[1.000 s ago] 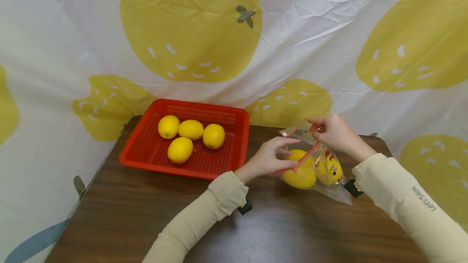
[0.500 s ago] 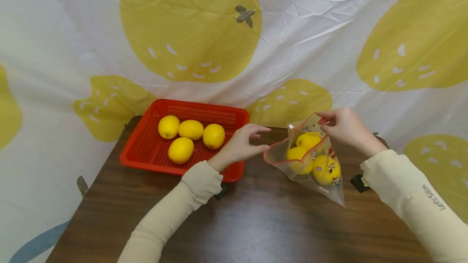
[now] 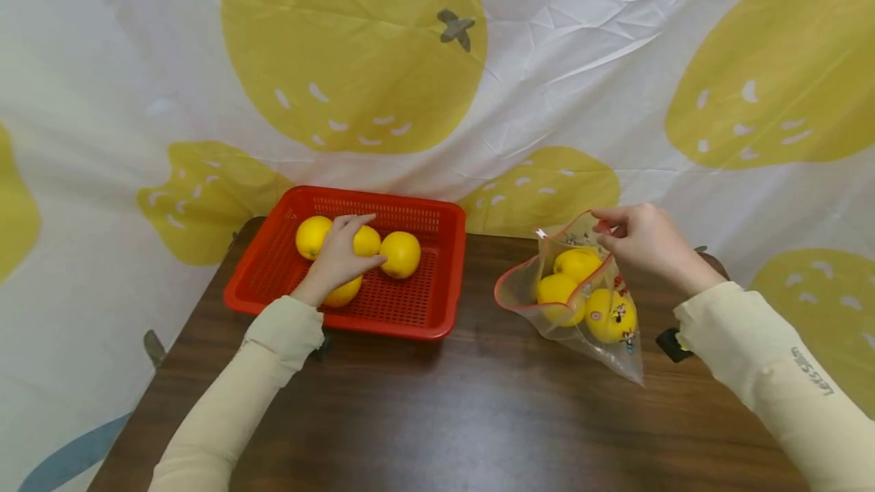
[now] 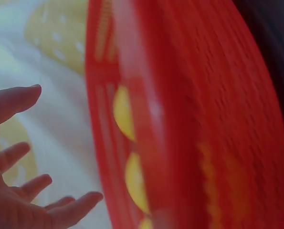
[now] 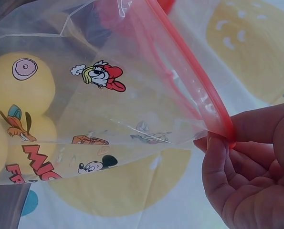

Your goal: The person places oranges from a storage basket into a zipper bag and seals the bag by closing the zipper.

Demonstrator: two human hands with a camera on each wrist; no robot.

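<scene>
My left hand [image 3: 339, 253] hovers over the red plastic basket [image 3: 447, 272], thumb and fingers spread apart with nothing between them. Inside lie several lemons; one lemon [image 3: 400, 254] is just right of my thumb, and others are partly covered by the hand. In the left wrist view the spread fingers [image 4: 22, 155] show beside the basket's wall. My right hand [image 3: 642, 238] pinches the top corner of a clear zip bag [image 3: 519, 287] with a red rim and cartoon prints. The bag's mouth gapes toward the basket, and 3 lemons [image 3: 611, 316] sit in it.
The dark wooden table [image 3: 437, 408] carries the basket at left and the bag at right, with a gap between them. Behind its far edge hangs a white cloth [image 3: 547, 74] printed with yellow fruit.
My left hand has let go of the bag's rim and moved left over the basket. The bag's mouth has opened wider, while my right hand keeps its pinch, shifted slightly up and right.
</scene>
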